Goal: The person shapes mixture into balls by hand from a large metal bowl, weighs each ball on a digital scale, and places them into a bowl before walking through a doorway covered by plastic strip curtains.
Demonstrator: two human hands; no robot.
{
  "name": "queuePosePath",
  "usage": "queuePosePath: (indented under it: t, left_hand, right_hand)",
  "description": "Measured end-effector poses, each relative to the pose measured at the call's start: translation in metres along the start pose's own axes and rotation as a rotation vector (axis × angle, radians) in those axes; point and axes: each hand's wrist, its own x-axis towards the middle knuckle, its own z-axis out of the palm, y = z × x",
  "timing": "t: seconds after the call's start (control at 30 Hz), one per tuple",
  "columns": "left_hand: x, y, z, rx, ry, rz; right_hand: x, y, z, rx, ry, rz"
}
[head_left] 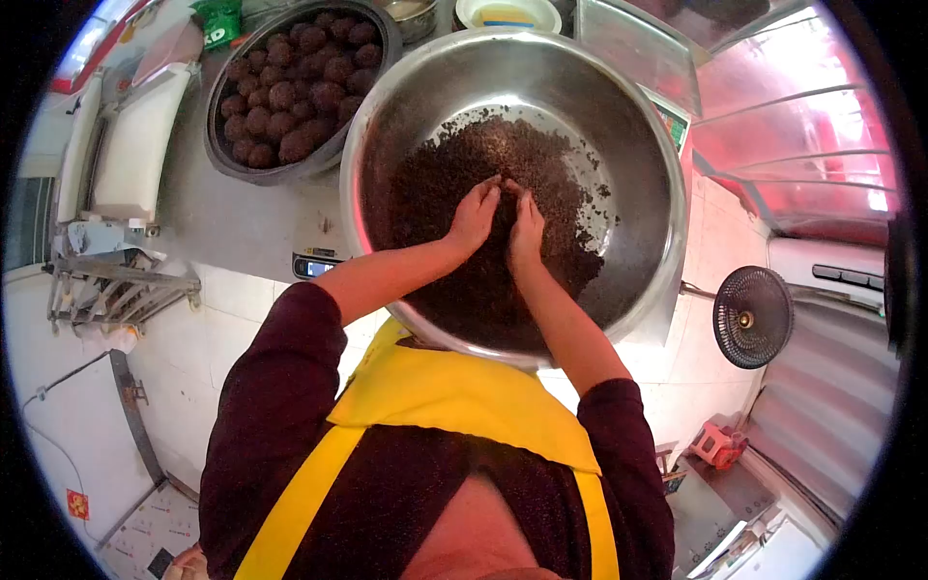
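A wide metal bowl (638, 222) holds dark brown crumbly mixture (435, 179), spread over its bottom and up toward the far side. My left hand (474, 218) and my right hand (525, 224) are together over the middle of the mixture, fingertips meeting. Both hands have curled fingers; what lies between them is hidden by the hands and blends with the dark mixture. To the left of the bowl, a dark oval tub (215, 135) is filled with several round brown balls (282, 95).
Behind the bowl are a white dish (541, 14) and a small metal pot (411, 14). A green packet (218, 21) lies at the back left. A small digital display (314, 268) sits at the table's near edge. A black fan (752, 317) stands at right.
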Motion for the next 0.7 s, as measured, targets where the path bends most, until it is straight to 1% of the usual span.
queuePosePath:
  t: [0.03, 0.1, 0.13, 0.2, 0.23, 0.3, 0.33, 0.37, 0.4, 0.43, 0.47, 0.5, 0.57, 0.6, 0.7]
  left_hand:
    - [-0.001, 0.0, 0.004, -0.067, 0.041, -0.051]
    - [0.001, 0.01, 0.015, -0.197, 0.121, -0.138]
    - [-0.004, 0.028, 0.018, -0.289, 0.138, -0.14]
    - [-0.022, 0.065, 0.024, -0.47, 0.169, -0.154]
    - [-0.023, 0.065, 0.026, -0.517, 0.177, -0.142]
    - [-0.014, 0.07, 0.028, -0.609, 0.191, -0.099]
    - [-0.006, 0.064, 0.03, -0.686, 0.184, -0.034]
    - [-0.002, 0.056, 0.033, -0.725, 0.177, -0.034]
    - [-0.004, 0.06, 0.036, -0.765, 0.168, -0.033]
    - [-0.007, 0.063, 0.038, -0.806, 0.16, -0.036]
    - [-0.009, 0.067, 0.04, -0.765, 0.21, -0.059]
    - [-0.007, 0.068, 0.038, -0.783, 0.197, -0.061]
    - [-0.004, 0.068, 0.03, -0.819, 0.167, -0.075]
    - [-0.008, 0.071, 0.028, -0.76, 0.103, -0.062]
    - [-0.014, 0.084, 0.028, -0.879, 0.131, -0.201]
  right_hand:
    - [-0.001, 0.002, 0.002, 0.043, 0.013, -0.017]
    - [-0.001, -0.003, 0.011, 0.128, 0.108, 0.094]
    - [-0.001, -0.011, 0.016, 0.169, 0.153, 0.15]
    - [0.005, -0.027, 0.018, 0.029, 0.068, -0.006]
    - [0.003, -0.033, 0.019, -0.045, 0.025, -0.077]
    - [0.0, -0.044, 0.029, -0.167, 0.035, -0.25]
    - [-0.002, -0.048, 0.034, -0.236, 0.027, -0.316]
    - [-0.005, -0.05, 0.036, -0.306, 0.024, -0.38]
    - [-0.001, -0.057, 0.036, -0.305, 0.036, -0.33]
    - [0.003, -0.065, 0.034, -0.422, 0.085, -0.366]
    - [0.001, -0.071, 0.035, -0.423, 0.093, -0.292]
    - [-0.001, -0.078, 0.039, -0.422, 0.102, -0.222]
    - [-0.003, -0.066, 0.044, -0.272, 0.03, -0.346]
    - [-0.005, -0.07, 0.045, -0.268, -0.004, -0.317]
    - [0.009, -0.069, 0.037, -0.539, -0.136, -0.542]
